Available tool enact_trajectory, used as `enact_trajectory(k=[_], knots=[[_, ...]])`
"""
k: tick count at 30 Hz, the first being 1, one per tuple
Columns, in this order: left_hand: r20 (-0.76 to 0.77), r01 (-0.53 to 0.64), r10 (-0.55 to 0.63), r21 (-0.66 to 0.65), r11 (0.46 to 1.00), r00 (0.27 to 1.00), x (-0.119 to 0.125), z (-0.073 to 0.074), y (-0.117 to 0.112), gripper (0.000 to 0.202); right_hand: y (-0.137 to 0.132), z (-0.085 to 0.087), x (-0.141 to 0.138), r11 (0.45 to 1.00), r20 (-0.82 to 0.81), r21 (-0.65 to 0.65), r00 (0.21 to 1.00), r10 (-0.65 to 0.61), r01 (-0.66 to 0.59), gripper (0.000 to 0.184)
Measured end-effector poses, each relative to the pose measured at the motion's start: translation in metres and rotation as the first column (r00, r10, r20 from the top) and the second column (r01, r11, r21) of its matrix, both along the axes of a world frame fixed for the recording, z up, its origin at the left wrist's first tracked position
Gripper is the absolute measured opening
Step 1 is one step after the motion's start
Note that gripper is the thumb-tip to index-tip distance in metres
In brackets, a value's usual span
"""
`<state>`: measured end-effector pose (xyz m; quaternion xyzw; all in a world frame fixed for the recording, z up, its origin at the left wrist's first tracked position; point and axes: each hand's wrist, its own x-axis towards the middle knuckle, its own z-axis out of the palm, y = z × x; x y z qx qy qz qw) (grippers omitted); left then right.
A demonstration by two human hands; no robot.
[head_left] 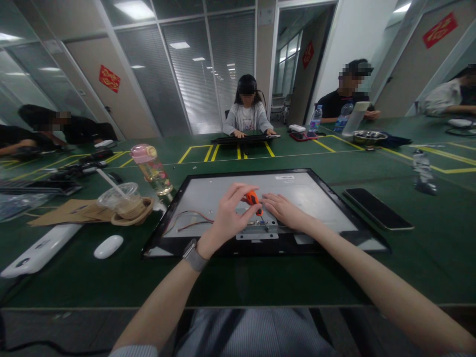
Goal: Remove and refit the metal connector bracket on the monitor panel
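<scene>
Left hand (pixel 234 210) clamped on a stubby orange-and-black screwdriver (pixel 253 198) above a flat grey, black-framed rectangular panel (pixel 213 192).
The screwdriver's thin shaft points down at a small silver metal bracket (pixel 256 236) near the panel's close edge; the right hand (pixel 284 210) lies on the panel just beside, fingers extended; the panel lies on a green tabletop (pixel 238 282).

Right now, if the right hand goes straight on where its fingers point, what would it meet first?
Probably the orange screwdriver in the left hand, just ahead of the right hand; depth is unclear, so it may pass underneath.
</scene>
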<state>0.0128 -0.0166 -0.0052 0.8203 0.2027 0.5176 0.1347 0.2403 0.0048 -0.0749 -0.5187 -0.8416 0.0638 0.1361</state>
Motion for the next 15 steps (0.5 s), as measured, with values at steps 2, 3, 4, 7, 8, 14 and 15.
enact_trajectory(k=[2,3,4,7,8,14,15], knots=[[-0.017,0.064,-0.064,-0.034,0.997,0.998,-0.0007,0.0011,0.0001,0.037,-0.0001,0.0004,0.0001,1.0,0.005,0.003,1.0,0.009,-0.009,0.056],[-0.016,0.084,-0.085,-0.052,0.995,0.996,-0.0009,0.0011,0.0003,0.041,-0.0002,0.0004,0.0003,1.0,0.002,0.005,1.0,0.011,-0.011,0.056],[-0.012,0.089,-0.089,-0.064,0.994,0.996,-0.0008,0.0009,0.0007,0.043,-0.0002,0.0002,0.0007,1.0,-0.004,0.007,1.0,0.011,-0.011,0.055],[0.005,0.013,-0.013,-0.038,0.999,1.0,-0.0001,-0.0004,0.0018,0.04,0.0002,-0.0006,0.0016,1.0,-0.02,0.008,1.0,0.005,-0.004,0.054],[0.007,-0.006,0.007,-0.022,1.0,1.0,0.0002,-0.0006,0.0019,0.038,0.0004,-0.001,0.0018,1.0,-0.019,0.009,1.0,0.005,-0.005,0.054],[-0.011,0.104,-0.105,-0.098,0.99,0.994,0.0007,-0.0019,0.0029,0.046,0.0005,-0.0012,0.0016,1.0,-0.016,0.012,1.0,0.001,-0.001,0.054],[-0.004,0.099,-0.1,-0.107,0.989,0.995,0.0006,-0.0028,0.0035,0.047,0.0002,-0.0009,0.0015,1.0,-0.024,0.01,1.0,0.001,-0.001,0.054]])
